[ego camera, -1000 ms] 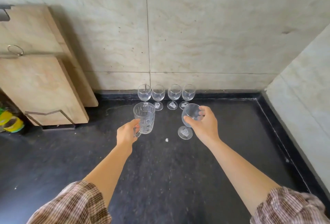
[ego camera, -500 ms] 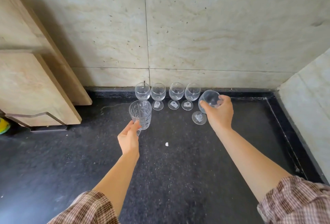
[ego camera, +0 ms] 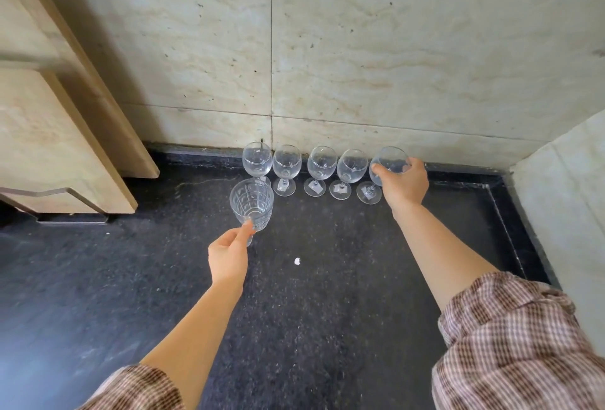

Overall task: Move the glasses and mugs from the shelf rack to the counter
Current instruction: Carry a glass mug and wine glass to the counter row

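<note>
Several clear wine glasses stand in a row against the back wall on the black counter. At the row's right end stands one more wine glass; my right hand is wrapped around its bowl, and its foot rests on or just above the counter. In front of the row's left end stands a cut-pattern glass mug. My left hand pinches the mug's handle at its near side.
Two wooden cutting boards lean against the wall at the left, in a metal holder. A stone side wall closes the counter on the right. A small white speck lies on the counter between my arms.
My right hand carried the wine glass back and right to the end of the row and lowered it. My left hand set the mug down in front of the leftmost glass.
</note>
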Available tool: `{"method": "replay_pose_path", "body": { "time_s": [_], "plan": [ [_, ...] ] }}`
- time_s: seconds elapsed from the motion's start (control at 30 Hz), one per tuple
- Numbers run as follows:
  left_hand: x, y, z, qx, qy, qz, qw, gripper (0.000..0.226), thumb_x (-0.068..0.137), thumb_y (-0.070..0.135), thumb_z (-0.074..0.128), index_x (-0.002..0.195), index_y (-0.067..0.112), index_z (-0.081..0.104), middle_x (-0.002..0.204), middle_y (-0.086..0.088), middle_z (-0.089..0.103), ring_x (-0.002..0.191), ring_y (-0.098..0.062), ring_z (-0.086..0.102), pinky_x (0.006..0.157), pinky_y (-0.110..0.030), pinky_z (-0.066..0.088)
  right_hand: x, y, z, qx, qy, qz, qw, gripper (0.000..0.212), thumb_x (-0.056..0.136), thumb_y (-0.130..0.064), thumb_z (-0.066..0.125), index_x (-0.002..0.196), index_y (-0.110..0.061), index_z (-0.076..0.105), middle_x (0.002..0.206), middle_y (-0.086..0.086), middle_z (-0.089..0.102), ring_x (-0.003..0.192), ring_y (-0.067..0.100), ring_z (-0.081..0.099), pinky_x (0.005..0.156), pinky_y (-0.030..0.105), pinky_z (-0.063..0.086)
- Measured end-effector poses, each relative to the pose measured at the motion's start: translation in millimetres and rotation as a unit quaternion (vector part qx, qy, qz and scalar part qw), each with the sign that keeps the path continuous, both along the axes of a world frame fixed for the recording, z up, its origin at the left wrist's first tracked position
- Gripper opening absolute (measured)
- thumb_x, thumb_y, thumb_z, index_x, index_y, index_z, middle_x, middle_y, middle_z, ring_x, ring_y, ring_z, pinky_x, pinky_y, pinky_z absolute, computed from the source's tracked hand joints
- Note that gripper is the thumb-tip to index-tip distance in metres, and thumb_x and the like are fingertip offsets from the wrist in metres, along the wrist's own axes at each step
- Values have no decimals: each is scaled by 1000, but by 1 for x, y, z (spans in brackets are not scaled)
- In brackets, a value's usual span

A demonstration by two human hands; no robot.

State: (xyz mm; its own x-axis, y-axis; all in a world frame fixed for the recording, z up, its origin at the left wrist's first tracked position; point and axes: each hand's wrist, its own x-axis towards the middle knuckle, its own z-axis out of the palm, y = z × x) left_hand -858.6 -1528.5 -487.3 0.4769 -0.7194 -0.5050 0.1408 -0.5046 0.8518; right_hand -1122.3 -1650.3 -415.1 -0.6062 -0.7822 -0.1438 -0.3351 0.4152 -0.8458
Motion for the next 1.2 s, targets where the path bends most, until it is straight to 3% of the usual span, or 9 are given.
{"method": "replay_pose_path", "body": {
  "time_s": [0.13,0.37,0.53,0.63,0.77,0.87,1.0,1.1,1.2],
  "plan": [
    [2,0,3,0,-20,-45,999,29,87,42,60,74,19,72,77,6,68,76,-5,58,69,-21,38,-1,-6,-2,1,-4,-4,1000,56,70,-26,81,117,-10,56,83,-12,46,82,14,51,67,23,37],
    [-1,0,6,13,-15,-103,995,28,88,41,60,76,19,73,77,8,68,76,-8,58,74,-27,44,-9,-15,0,46,0,46,998,62,72,-27,81,124,-7,54,102,0,51,89,17,50,72,28,38],
    [1,1,8,12,-43,-117,992,32,88,41,58,67,19,68,66,6,59,62,-10,49,65,-25,42,-12,-11,2,55,22,64,996,60,73,-28,80,122,-7,53,111,3,57,96,21,55,74,31,41],
    [2,1,11,17,-53,-115,992,33,88,40,58,63,19,66,62,7,55,59,-9,46,64,-24,41,-6,-2,2,17,65,29,997,56,74,-26,79,117,-3,52,120,13,55,109,30,54,85,38,47],
    [0,2,14,25,-50,-102,993,36,88,42,58,58,22,63,58,9,53,59,-9,46,63,-24,41,8,12,5,-40,115,33,992,48,74,-20,75,113,1,56,120,16,55,115,29,45,82,27,37],
    [0,3,15,34,-37,-85,995,34,86,43,61,69,15,69,70,6,63,71,-12,56,74,-27,48,28,27,8,-59,102,84,989,47,77,-18,72,117,-2,54,117,9,52,115,26,45,84,24,34],
    [9,6,24,39,-55,-71,995,24,84,46,63,91,24,68,94,5,67,90,-15,62,87,-36,52,65,48,6,-59,77,195,976,43,81,-24,71,118,-8,54,113,-1,53,112,20,51,85,24,37],
    [29,13,39,38,-108,-45,992,31,86,47,59,103,22,64,96,2,64,88,-19,61,76,-33,51,100,62,4,-57,77,282,955,38,84,-27,68,116,-10,55,114,-1,55,110,17,51,87,26,40],
    [61,30,58,25,-173,-34,984,23,90,41,55,104,24,63,97,5,62,78,-9,57,61,-24,43,140,77,8,-46,82,373,923,33,86,-29,65,113,-12,57,114,0,55,108,17,52,84,25,39]
  ]
}}
